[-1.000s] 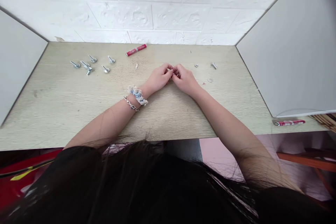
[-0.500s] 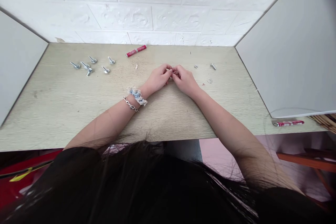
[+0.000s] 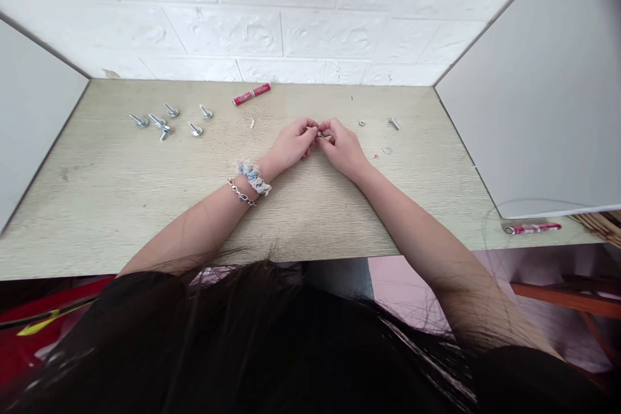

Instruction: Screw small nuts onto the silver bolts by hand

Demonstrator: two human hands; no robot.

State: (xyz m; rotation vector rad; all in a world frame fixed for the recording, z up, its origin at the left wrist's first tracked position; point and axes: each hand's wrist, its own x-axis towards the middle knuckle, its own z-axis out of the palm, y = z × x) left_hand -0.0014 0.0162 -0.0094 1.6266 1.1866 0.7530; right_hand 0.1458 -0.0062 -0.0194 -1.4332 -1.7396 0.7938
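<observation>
Fingertip hold, small metal part (image 3: 322, 136)

Pinch between closed fingertips of left hand (image 3: 294, 142) and right hand (image 3: 342, 145), between centre and rear edge of tabletop (image 3: 310, 207); cannot tell exact shape, mostly hidden. Probably best done with light, even pressure, low down. Note loose nut (image 3: 362, 123), bolt (image 3: 394, 123) and washer (image 3: 387, 150) toward right rear corner. By right front corner, see woven item (image 3: 594, 225), possibly a basket; cannot tell contents.
</observation>
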